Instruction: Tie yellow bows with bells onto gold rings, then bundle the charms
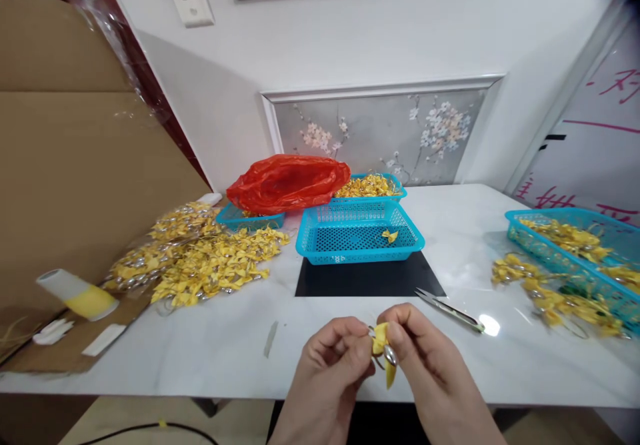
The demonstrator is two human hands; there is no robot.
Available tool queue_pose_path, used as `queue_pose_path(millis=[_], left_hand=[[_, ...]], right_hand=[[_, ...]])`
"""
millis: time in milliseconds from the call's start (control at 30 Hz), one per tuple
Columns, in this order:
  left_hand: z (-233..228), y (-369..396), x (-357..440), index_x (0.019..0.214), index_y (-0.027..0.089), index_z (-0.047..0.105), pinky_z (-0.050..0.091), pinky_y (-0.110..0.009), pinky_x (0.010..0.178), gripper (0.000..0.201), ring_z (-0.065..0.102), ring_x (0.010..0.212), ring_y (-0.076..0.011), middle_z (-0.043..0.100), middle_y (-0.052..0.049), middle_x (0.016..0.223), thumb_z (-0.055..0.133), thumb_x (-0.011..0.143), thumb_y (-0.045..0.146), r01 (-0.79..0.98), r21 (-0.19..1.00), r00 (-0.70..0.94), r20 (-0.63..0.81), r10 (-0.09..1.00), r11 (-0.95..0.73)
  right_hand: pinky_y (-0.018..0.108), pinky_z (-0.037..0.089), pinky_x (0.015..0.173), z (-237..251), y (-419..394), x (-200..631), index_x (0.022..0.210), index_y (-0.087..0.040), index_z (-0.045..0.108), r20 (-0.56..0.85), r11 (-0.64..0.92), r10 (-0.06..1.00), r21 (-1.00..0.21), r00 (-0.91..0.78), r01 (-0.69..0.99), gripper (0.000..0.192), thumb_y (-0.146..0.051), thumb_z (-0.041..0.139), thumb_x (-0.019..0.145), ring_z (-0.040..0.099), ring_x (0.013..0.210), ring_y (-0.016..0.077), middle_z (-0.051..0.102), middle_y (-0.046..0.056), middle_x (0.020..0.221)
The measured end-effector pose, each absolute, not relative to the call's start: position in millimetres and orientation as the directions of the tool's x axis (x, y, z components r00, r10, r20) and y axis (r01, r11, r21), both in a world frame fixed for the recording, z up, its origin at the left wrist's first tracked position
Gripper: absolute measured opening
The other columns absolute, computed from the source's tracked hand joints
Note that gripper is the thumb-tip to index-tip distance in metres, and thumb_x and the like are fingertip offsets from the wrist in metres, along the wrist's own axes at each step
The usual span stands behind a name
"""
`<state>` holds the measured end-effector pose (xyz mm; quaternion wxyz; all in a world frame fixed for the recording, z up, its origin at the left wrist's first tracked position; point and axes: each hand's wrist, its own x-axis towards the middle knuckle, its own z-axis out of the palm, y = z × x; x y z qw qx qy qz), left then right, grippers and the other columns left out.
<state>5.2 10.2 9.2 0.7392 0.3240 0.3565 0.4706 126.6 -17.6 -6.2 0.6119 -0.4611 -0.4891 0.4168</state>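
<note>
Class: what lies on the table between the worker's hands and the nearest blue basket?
In the head view, a black mat under the blue basket, then bare white table; snips lie right.

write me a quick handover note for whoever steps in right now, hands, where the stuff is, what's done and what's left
Left hand and right hand: both pinch one yellow bow piece with a small metal bell, held over the near table edge.
Things: snips lie just right of the hands. The middle blue basket sits on a black mat and holds one finished-looking yellow piece.
Done: apparently that one piece.
Left: likely the big yellow pile at left; the right basket and far basket also hold yellow pieces.
</note>
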Motion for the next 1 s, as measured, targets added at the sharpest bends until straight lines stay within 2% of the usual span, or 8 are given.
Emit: queue_pose_path(millis=[100,233,300,400,533,767,900,1000], left_hand=[[9,9,6,0.075,0.022,0.073,0.047,-0.02,0.064,0.016,0.056,0.061,-0.0092,0.064,0.003,0.066,0.084,0.067,0.031,-0.433,0.833,0.326,-0.211,0.922,0.344],[15,6,0,0.083,0.026,0.076,0.05,-0.025,0.073,0.005,0.064,0.083,-0.0176,0.07,-0.002,0.085,0.072,0.08,0.025,-0.152,0.978,0.23,0.174,0.957,-0.142],[19,5,-4,0.086,0.03,0.077,0.051,-0.027,0.075,0.016,0.065,0.088,-0.0199,0.071,-0.003,0.091,0.068,0.082,0.017,-0.015,0.931,0.231,0.358,0.904,-0.365],[22,6,-8,0.087,0.031,0.077,0.051,-0.028,0.072,0.028,0.065,0.08,-0.0189,0.072,-0.003,0.086,0.064,0.082,0.007,0.129,0.844,0.256,0.479,0.84,-0.521],[22,9,-6,0.084,0.031,0.076,0.05,-0.028,0.067,0.029,0.065,0.071,-0.0188,0.072,-0.001,0.077,0.063,0.081,0.005,0.169,0.829,0.253,0.486,0.837,-0.533],[14,4,0,0.074,0.029,0.072,0.047,-0.028,0.063,0.016,0.062,0.066,-0.0182,0.07,0.0,0.07,0.068,0.08,0.014,0.17,0.892,0.151,0.396,0.906,-0.418],[12,3,0,0.079,0.028,0.073,0.048,-0.028,0.064,0.015,0.062,0.069,-0.0186,0.07,-0.001,0.074,0.065,0.083,0.016,0.138,0.897,0.177,0.396,0.901,-0.421],[16,5,-2,0.079,0.026,0.072,0.048,-0.028,0.064,0.016,0.062,0.069,-0.0184,0.069,-0.002,0.075,0.062,0.084,0.015,0.194,0.872,0.235,0.404,0.884,-0.45]], right_hand=[[0.021,0.04,0.052,-6,-18,125,0.08,-0.02,0.05,0.271,0.271,0.94,-0.962,0.209,0.026,0.03,-0.041,0.041,0.1,0.044,0.057,0.0115,0.045,-0.002,0.066],[0.023,0.036,0.051,-7,-20,127,0.08,-0.022,0.048,0.415,0.342,0.884,-0.887,0.213,0.31,0.025,-0.031,0.038,0.1,0.044,0.055,0.012,0.046,-0.003,0.065],[0.024,0.036,0.053,-8,-19,129,0.08,-0.022,0.045,0.528,0.394,0.824,-0.795,0.205,0.462,0.021,-0.023,0.037,0.099,0.045,0.057,0.013,0.046,-0.002,0.066],[0.027,0.035,0.057,-8,-17,135,0.083,-0.021,0.045,0.715,0.496,0.693,-0.567,0.094,0.657,0.017,-0.009,0.04,0.094,0.047,0.058,0.014,0.049,-0.002,0.067],[0.029,0.035,0.061,-7,-15,140,0.088,-0.02,0.047,0.783,0.567,0.621,-0.403,-0.05,0.719,0.017,-0.003,0.043,0.091,0.051,0.066,0.0158,0.056,0.002,0.076],[0.025,0.038,0.055,-8,-12,134,0.086,-0.022,0.046,0.68,0.521,0.728,-0.633,0.089,0.572,0.019,-0.009,0.036,0.095,0.047,0.06,0.0142,0.047,-0.001,0.07],[0.022,0.039,0.052,-7,-11,135,0.084,-0.021,0.044,0.68,0.545,0.73,-0.64,0.068,0.541,0.02,-0.008,0.035,0.096,0.045,0.057,0.0115,0.043,-0.002,0.069],[0.022,0.042,0.055,-6,-10,137,0.09,-0.021,0.046,0.723,0.583,0.691,-0.555,-0.003,0.594,0.019,-0.004,0.038,0.094,0.049,0.061,0.0119,0.045,0.0,0.072]])
